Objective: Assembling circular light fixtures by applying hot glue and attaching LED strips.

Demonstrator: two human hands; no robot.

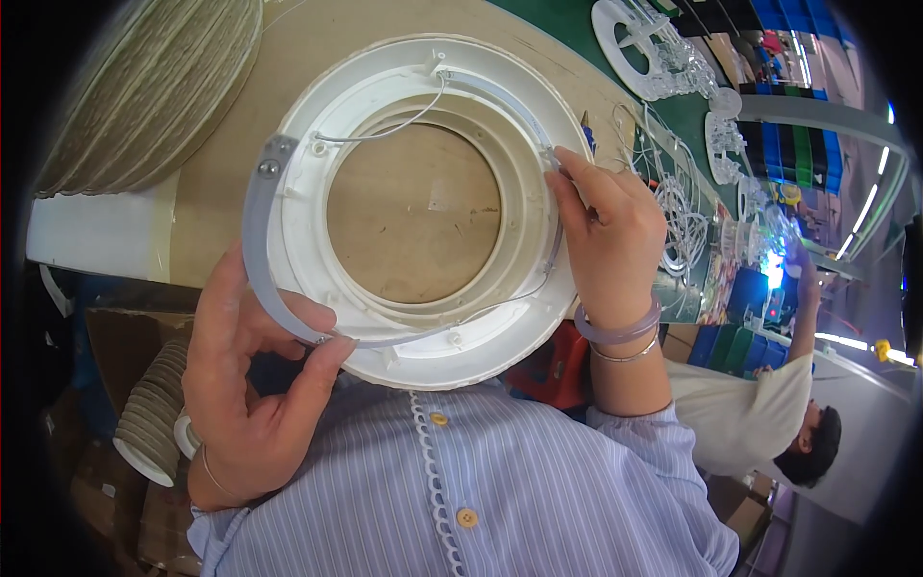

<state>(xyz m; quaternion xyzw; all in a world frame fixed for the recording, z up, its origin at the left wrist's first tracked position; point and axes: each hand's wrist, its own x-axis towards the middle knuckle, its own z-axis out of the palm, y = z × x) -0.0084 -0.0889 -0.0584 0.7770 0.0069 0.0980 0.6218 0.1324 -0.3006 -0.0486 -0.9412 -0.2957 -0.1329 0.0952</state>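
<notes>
On the white ring (461,370) at the tabletop's (216,221) edge, our left hand (252,375) pinches the left strip (258,231), our right hand (615,226) the right strip (492,89), both nearly closed; we should bend gently, sparing the wire (356,140).

Table (226,178): brown top, with a green surface (562,21) beyond it.
Left end: a big beige ribbed shade (154,87), a white slab (96,236) just below it.
Lower left: a small ribbed shade (152,413), tilted, near a brown box (130,332).
Cable (685,231): white, loosely coiled, over on the right.
Clear parts (678,72): heaped on the green.
Bins (798,17): blue, past the clear parts.
Co-worker (740,409): pale top, dark hair, one arm stretched toward a bluish glare (774,269).
Red thing (560,370): low down, partly hidden.
</notes>
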